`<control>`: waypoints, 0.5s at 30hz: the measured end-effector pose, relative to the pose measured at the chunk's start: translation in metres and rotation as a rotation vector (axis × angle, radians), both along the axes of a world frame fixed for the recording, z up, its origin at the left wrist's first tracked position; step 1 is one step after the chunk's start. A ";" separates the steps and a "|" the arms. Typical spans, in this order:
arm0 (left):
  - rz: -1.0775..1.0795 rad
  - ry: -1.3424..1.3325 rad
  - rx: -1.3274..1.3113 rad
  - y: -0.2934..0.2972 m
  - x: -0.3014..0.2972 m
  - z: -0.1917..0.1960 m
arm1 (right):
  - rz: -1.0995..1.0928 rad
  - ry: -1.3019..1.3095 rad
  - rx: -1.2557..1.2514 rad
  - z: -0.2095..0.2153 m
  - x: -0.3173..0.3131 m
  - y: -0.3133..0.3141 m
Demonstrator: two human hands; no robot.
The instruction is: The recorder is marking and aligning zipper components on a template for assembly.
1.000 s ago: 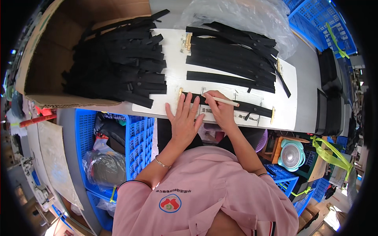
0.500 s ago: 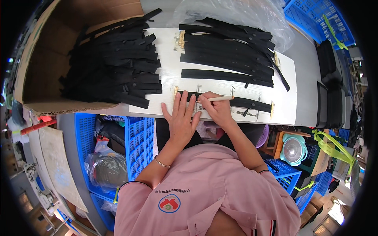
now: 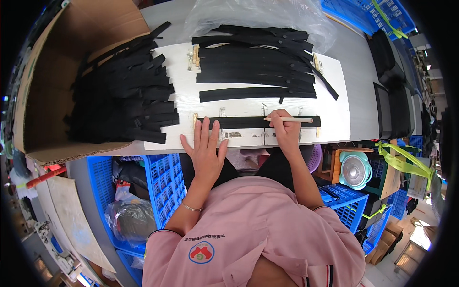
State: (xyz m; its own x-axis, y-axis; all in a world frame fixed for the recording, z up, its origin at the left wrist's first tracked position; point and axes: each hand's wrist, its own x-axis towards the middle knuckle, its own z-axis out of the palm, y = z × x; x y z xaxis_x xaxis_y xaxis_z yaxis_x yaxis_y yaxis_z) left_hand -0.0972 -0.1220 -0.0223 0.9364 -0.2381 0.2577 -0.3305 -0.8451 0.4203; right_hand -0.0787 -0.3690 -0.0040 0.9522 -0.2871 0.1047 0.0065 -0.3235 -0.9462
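A black zipper strip [image 3: 239, 122] lies straight across the near part of a white board [image 3: 334, 107], between pale stops at its ends. My left hand [image 3: 206, 152] is flat near the strip's left end, fingers spread, fingertips on the strip. In my right hand [image 3: 286, 134] is a pale pencil [image 3: 299, 119], pinched and slanted, its tip at about the middle of the strip. Dark marks [image 3: 233, 135] show on the board below the strip. Beyond it lie one separate zipper strip [image 3: 253, 93] and a stack of black zipper strips [image 3: 253, 64].
At the left, a cardboard box [image 3: 48, 91] on its side holds a heap of black strips [image 3: 119, 100] spilling onto the board. A clear plastic bag [image 3: 267, 16] lies behind. Black cases [image 3: 394, 91] stand at the right. Blue crates [image 3: 165, 182] and a small fan [image 3: 355, 171] are below.
My right hand has moved right along the strip with the pencil, from near my left hand to about the middle. My left hand stays near the left end. The whole view has shifted.
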 end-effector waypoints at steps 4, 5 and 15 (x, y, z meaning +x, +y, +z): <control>-0.009 -0.006 0.004 0.001 0.000 0.000 | -0.021 -0.058 -0.061 -0.002 0.000 0.000; -0.008 0.002 0.005 0.000 0.000 0.000 | -0.023 -0.049 -0.047 -0.002 0.000 0.000; -0.008 0.030 -0.121 -0.023 0.001 0.012 | 0.023 -0.016 -0.093 -0.002 0.001 -0.002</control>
